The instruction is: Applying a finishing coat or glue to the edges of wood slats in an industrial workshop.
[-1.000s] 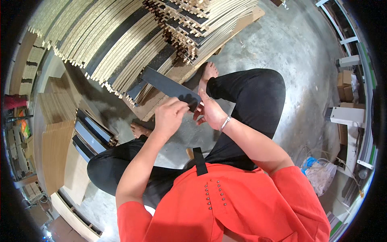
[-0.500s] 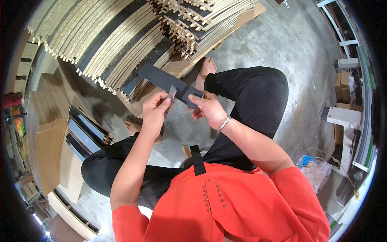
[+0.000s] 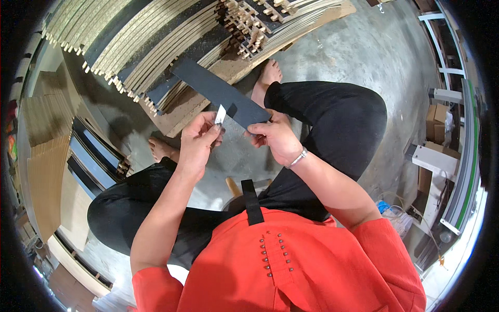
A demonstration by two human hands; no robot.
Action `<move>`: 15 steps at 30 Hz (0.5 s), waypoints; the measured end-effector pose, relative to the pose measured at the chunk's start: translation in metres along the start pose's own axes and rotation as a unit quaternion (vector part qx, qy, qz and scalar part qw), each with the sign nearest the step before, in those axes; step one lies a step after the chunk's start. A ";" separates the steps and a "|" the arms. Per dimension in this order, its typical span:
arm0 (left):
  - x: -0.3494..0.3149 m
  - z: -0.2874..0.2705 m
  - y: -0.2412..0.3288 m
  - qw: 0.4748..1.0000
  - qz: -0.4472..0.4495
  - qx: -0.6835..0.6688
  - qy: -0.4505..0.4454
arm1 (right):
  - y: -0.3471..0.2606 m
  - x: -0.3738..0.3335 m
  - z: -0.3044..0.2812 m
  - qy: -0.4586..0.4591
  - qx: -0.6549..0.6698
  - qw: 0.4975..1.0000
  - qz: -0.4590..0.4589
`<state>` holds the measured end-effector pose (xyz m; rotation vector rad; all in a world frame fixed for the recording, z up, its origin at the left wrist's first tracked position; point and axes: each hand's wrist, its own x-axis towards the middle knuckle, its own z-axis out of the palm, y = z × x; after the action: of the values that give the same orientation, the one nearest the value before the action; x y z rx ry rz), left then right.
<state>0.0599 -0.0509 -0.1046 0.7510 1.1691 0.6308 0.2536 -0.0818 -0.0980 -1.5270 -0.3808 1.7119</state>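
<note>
My left hand (image 3: 198, 139) is closed on a thin, pale metal blade (image 3: 221, 114), pinched between thumb and fingers with its slanted tip pointing up. Beyond it, a long flat black board (image 3: 215, 95) slants across; its far end lies at the curved stacked boards. My right hand (image 3: 279, 140) grips the near end of this black board, thumb on top and fingers partly hidden at its edge. The blade shows just beside the board's left edge and casts a small dark shadow or reflection on it; whether they touch I cannot tell.
Curved boards with wooden pegs (image 3: 150, 44) are stacked ahead on a wooden base (image 3: 176, 117). Brown panels (image 3: 44, 192) and black-edged pieces (image 3: 96, 156) stand at the left. My knees flank the work. White metal frame parts (image 3: 435, 160) and cardboard boxes (image 3: 435, 122) are at the right.
The board's near end has moved right and down, so more of its surface shows. The blade now catches the light, tilted differently in my left hand. My view has shifted slightly.
</note>
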 end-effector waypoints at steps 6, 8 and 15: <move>0.000 0.005 -0.010 0.973 0.128 0.187 -0.038 | -0.002 -0.003 0.004 -0.013 -0.006 1.000 -0.025; -0.007 0.013 -0.004 0.948 0.211 0.235 -0.027 | -0.002 -0.005 0.005 -0.027 -0.011 0.999 -0.035; -0.005 0.015 -0.010 0.917 0.298 0.259 -0.060 | -0.011 -0.012 0.011 -0.033 -0.008 0.998 -0.051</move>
<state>0.0734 -0.0639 -0.1064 1.6146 0.9940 0.7658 0.2467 -0.0807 -0.0800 -1.4390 -0.4992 1.6859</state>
